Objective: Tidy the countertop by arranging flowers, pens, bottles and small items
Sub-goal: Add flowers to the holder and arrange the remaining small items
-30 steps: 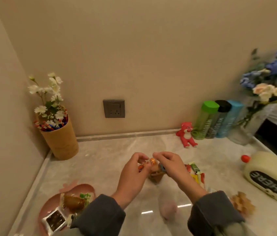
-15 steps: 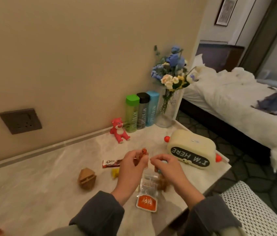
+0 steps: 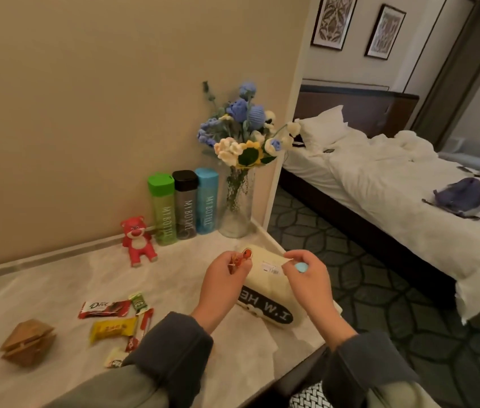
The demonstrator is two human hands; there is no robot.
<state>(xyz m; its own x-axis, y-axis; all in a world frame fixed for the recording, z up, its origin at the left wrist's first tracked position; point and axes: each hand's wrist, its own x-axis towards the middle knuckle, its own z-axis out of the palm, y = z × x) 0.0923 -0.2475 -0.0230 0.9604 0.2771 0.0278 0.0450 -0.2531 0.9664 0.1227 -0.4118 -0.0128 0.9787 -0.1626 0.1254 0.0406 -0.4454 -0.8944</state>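
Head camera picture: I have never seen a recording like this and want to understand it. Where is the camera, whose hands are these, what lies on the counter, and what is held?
No machine here: a person wears one wide-angle camera on the head, looking forward and down at their own hands. The left hand pinches a small orange item; the right hand pinches a small pale blue item; what these are I cannot tell. Under them on the countertop lies a cream object with a black label. Along the wall stand a green bottle, a black bottle, a blue bottle and a glass vase of flowers, with a red bear toy to their left. Nearer the camera lie snack packets and a brown faceted object.
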